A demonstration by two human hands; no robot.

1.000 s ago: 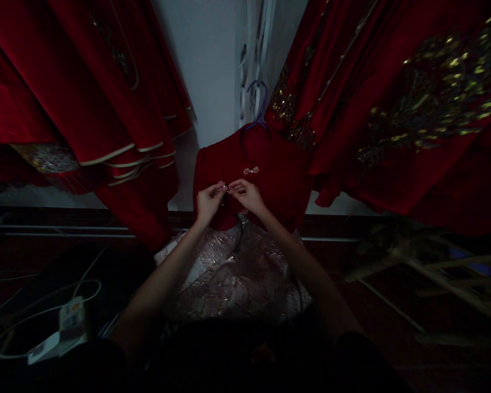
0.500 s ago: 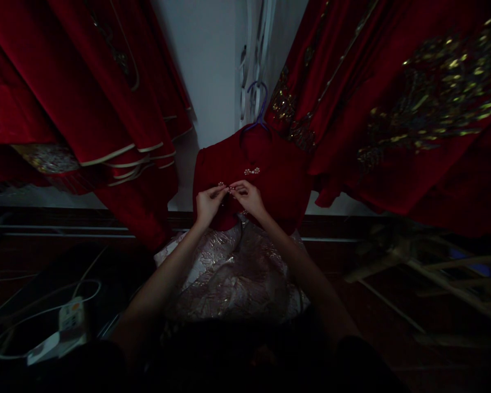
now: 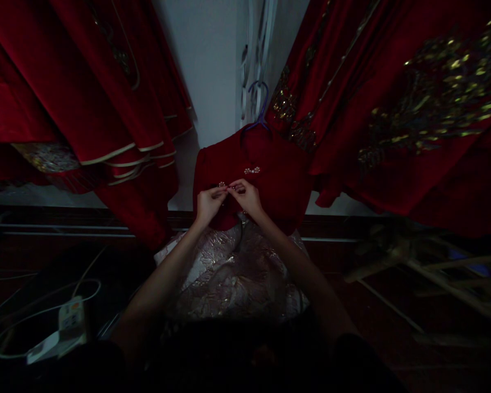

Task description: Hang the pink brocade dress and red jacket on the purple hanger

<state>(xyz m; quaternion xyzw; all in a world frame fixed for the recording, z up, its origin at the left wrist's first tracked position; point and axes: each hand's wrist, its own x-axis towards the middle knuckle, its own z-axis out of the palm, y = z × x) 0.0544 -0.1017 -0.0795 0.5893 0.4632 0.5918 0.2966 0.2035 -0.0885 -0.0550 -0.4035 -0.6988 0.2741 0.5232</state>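
1. The red garment (image 3: 282,185) hangs in the middle of the view on a blue-purple hanger (image 3: 263,106), in front of a pale wall (image 3: 207,71).
2. The left hand (image 3: 208,206) and right hand (image 3: 249,197) come together at the garment's front, their fingertips meeting; whether they are clamped on a fastening or on the cloth, I cannot tell (the light is dim and the spot tiny).
3. A beaded clasp (image 3: 252,171) sits on the garment just above the right hand, and a beaded ornament (image 3: 221,184) shows just above the left fingertips.
4. Below the garment, between the forearms, spreads a shiny pale cloth (image 3: 229,275).
5. Red drapery (image 3: 106,109) hangs to the left, and sequined red clothing (image 3: 393,180) to the right.
6. At lower left lies a power strip (image 3: 71,315) with a white cable (image 3: 24,318) near it.
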